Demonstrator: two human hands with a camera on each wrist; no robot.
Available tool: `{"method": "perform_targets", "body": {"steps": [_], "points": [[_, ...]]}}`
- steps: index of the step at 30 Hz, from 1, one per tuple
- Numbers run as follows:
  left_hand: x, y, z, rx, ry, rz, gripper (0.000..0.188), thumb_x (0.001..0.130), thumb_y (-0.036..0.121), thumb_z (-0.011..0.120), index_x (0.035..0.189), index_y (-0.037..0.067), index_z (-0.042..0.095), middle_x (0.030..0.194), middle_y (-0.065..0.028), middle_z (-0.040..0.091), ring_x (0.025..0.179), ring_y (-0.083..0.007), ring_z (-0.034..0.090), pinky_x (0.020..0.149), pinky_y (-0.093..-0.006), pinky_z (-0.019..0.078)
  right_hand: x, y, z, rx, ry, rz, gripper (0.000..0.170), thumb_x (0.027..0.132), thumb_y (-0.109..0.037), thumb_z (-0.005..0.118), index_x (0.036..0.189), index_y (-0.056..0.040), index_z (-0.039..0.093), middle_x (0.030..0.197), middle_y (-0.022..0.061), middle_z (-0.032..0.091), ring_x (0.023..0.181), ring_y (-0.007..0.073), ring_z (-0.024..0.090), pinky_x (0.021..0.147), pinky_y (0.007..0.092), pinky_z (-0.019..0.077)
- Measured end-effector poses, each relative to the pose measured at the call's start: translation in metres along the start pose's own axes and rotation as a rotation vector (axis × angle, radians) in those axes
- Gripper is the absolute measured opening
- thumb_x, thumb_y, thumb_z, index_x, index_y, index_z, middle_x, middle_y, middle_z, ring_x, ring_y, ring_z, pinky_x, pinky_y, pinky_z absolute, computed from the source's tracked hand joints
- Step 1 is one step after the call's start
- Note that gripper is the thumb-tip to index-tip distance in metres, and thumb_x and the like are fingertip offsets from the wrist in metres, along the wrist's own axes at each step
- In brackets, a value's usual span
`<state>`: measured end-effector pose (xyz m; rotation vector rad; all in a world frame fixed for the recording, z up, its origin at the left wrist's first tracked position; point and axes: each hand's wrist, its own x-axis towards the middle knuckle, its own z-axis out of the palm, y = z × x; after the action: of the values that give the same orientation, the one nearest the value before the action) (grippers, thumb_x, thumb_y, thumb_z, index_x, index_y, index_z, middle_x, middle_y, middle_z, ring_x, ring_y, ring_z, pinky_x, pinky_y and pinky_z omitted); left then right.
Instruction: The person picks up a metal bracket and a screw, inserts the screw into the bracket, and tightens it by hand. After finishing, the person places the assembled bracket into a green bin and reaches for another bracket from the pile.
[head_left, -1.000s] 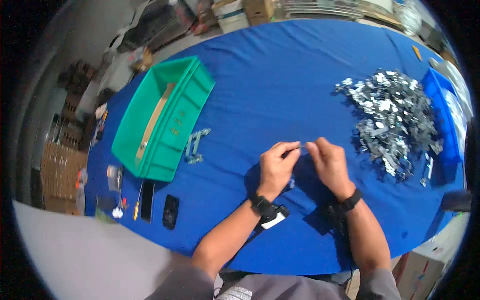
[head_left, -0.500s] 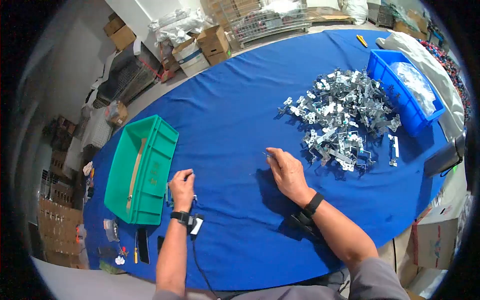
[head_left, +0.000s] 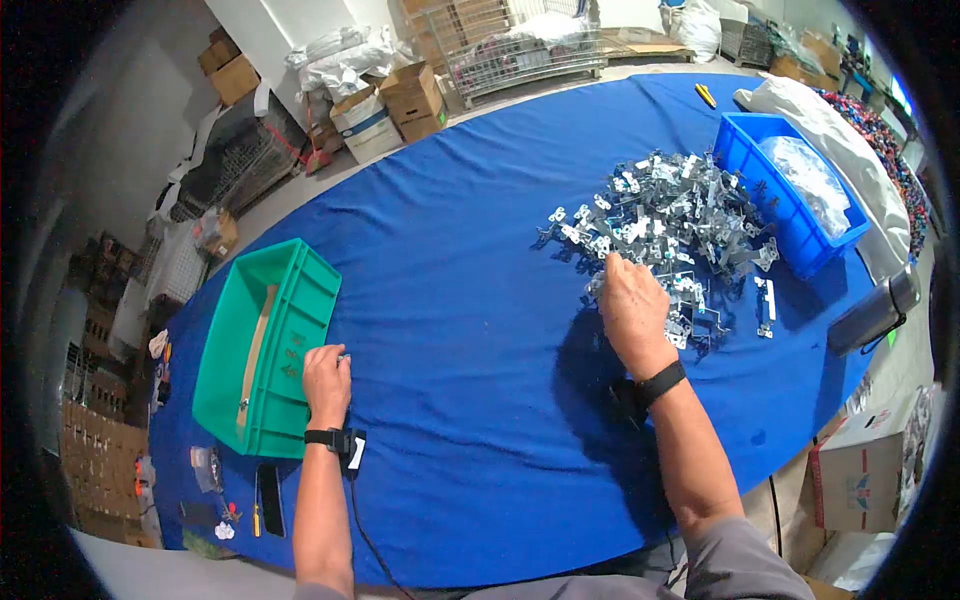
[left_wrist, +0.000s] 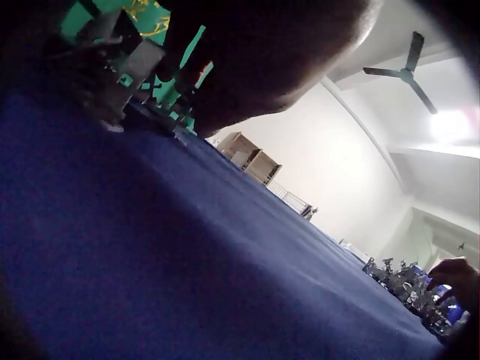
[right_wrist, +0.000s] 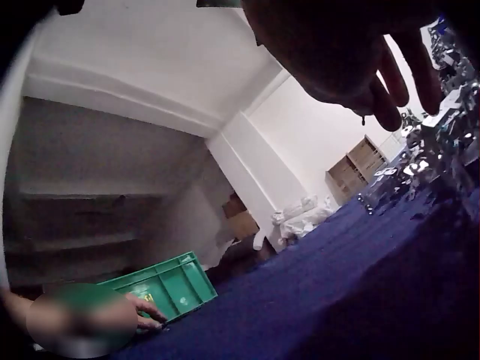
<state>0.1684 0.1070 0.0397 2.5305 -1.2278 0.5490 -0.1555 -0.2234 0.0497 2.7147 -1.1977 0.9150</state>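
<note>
My left hand (head_left: pixel 327 385) is low beside the near wall of the green bin (head_left: pixel 312 300), with fingers curled round a small metal bracket (head_left: pixel 343 356) whose end shows at the fingertips. Metal pieces (left_wrist: pixel 124 86) also show under that hand in the left wrist view, between the bin and the blue cloth. Over the near edge of a heap of metal brackets (head_left: pixel 680 215) hangs my right hand (head_left: pixel 635 305), its fingers pointing down. The right wrist view shows these fingers (right_wrist: pixel 386 112) loosely spread, right at the brackets.
A blue bin (head_left: pixel 745 150) with clear plastic bags stands behind the heap. One bracket (head_left: pixel 765 307) lies apart, near a dark bottle (head_left: pixel 872 312). A phone (head_left: pixel 270 498), a yellow screwdriver (head_left: pixel 256 522) and small bags lie at the left edge. A yellow cutter (head_left: pixel 706 95) lies far back.
From close together over the cloth, the hands have parted: the left went to the green bin, the right forward to the heap. The head view has swung up and right.
</note>
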Motion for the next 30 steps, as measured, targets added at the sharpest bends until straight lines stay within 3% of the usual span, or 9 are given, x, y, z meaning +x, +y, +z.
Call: {"method": "perform_targets", "body": {"steps": [4,9,15,17,21,23,25,28,30], "points": [[-0.001,0.030,-0.016,-0.058,0.062,0.037,0.019,0.084,0.007,0.072,0.103,0.003,0.074,0.110,-0.0123,0.072,0.107,-0.0323,0.063,0.095,-0.0428,0.0507,0.001,0.005,0.002,0.010,-0.023,0.001,0.004,0.089,-0.005,0.058,0.093,-0.0067,0.057,0.088,0.0108,0.066,0.084,0.0305,0.069,0.065,0.0428,0.0593],[-0.004,0.090,-0.027,-0.420,0.121,0.009,0.018,0.084,0.008,0.075,0.101,0.002,0.075,0.108,-0.0124,0.073,0.107,-0.0307,0.066,0.096,-0.0411,0.0507,0.000,0.000,0.009,0.008,-0.090,-0.001,0.006,0.089,-0.004,0.057,0.095,-0.0058,0.057,0.093,0.0125,0.065,0.088,0.0315,0.068,0.068,0.0440,0.0589],[-0.022,0.152,0.012,-1.219,-0.074,-0.385,0.018,0.092,0.006,0.073,0.108,-0.001,0.076,0.106,-0.0083,0.075,0.095,-0.0134,0.069,0.081,-0.0284,0.0569,0.002,0.002,0.005,0.043,-0.012,-0.009,0.012,0.086,0.000,0.057,0.097,-0.0048,0.056,0.094,0.0136,0.064,0.090,0.0340,0.064,0.072,0.0449,0.0560],[-0.027,0.167,0.021,-1.414,-0.158,-0.511,0.020,0.095,0.006,0.070,0.113,-0.002,0.073,0.105,-0.0121,0.075,0.094,-0.0167,0.071,0.077,-0.0288,0.0593,0.005,0.007,0.004,0.052,0.021,-0.044,0.014,0.085,0.001,0.057,0.097,-0.0047,0.056,0.094,0.0140,0.063,0.090,0.0341,0.063,0.073,0.0447,0.0548],[-0.036,0.172,0.032,-1.463,-0.214,-0.524,0.020,0.094,0.008,0.072,0.112,-0.002,0.074,0.103,-0.0102,0.075,0.091,-0.0143,0.070,0.078,-0.0277,0.0574,0.006,0.013,0.006,0.121,0.179,-0.103,0.013,0.086,0.002,0.057,0.097,-0.0034,0.056,0.089,0.0141,0.063,0.087,0.0354,0.062,0.072,0.0466,0.0538],[-0.035,0.171,0.031,-1.467,-0.212,-0.529,0.021,0.094,0.009,0.072,0.111,-0.002,0.075,0.102,-0.0085,0.075,0.088,-0.0126,0.069,0.078,-0.0269,0.0561,0.004,0.013,0.015,0.008,-0.054,-0.052,0.012,0.088,0.001,0.057,0.099,-0.0027,0.057,0.085,0.0133,0.062,0.083,0.0359,0.063,0.071,0.0474,0.0532],[-0.037,0.171,0.033,-1.336,-0.232,-0.415,0.019,0.094,0.009,0.073,0.109,-0.002,0.075,0.100,-0.0072,0.075,0.086,-0.0114,0.068,0.078,-0.0259,0.0547,0.002,0.009,0.015,-0.008,-0.098,-0.069,0.011,0.088,0.001,0.057,0.099,-0.0024,0.057,0.082,0.0126,0.061,0.079,0.0361,0.063,0.068,0.0476,0.0523],[-0.034,0.171,0.027,-1.244,-0.231,-0.346,0.019,0.095,0.009,0.072,0.108,-0.003,0.075,0.101,-0.0088,0.076,0.090,-0.0121,0.069,0.080,-0.0248,0.0544,0.015,0.008,-0.002,0.050,0.243,-0.225,0.011,0.090,0.000,0.057,0.100,-0.0034,0.058,0.083,0.0125,0.062,0.080,0.0347,0.063,0.067,0.0470,0.0506],[-0.035,0.170,0.029,-1.210,-0.226,-0.322,0.018,0.095,0.010,0.072,0.107,-0.003,0.076,0.101,-0.0089,0.076,0.090,-0.0123,0.069,0.081,-0.0252,0.0542,0.013,0.021,0.004,0.038,0.084,-0.148,0.011,0.092,-0.002,0.057,0.102,-0.0052,0.060,0.081,0.0115,0.062,0.080,0.0335,0.061,0.067,0.0471,0.0498]]}}
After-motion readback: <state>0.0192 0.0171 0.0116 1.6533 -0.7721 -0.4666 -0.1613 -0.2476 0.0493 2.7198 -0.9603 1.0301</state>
